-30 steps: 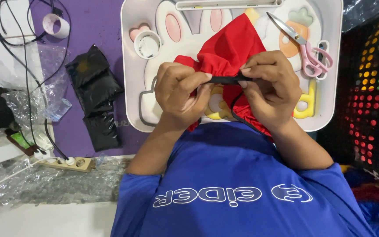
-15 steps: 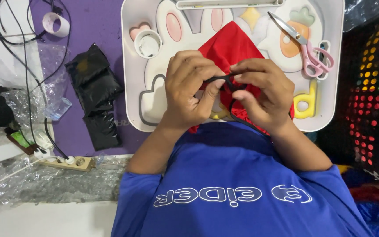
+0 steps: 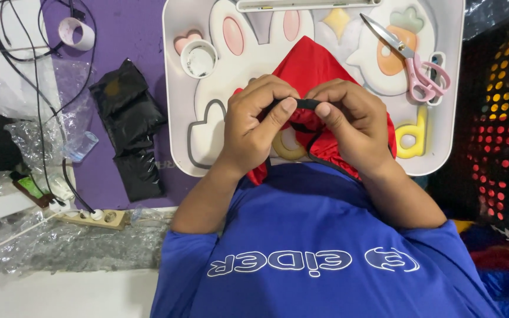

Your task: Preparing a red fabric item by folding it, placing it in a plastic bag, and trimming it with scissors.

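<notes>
Both hands now sit higher over the red cloth (image 3: 313, 68) than a second ago, covering more of its middle. The left hand (image 3: 260, 121) and right hand (image 3: 354, 126) stand thumb to thumb again, after overlapping half a second ago. The black band (image 3: 301, 104) shows shorter between the thumbs, and a black cord (image 3: 319, 156) now hangs in a loop below them.
</notes>
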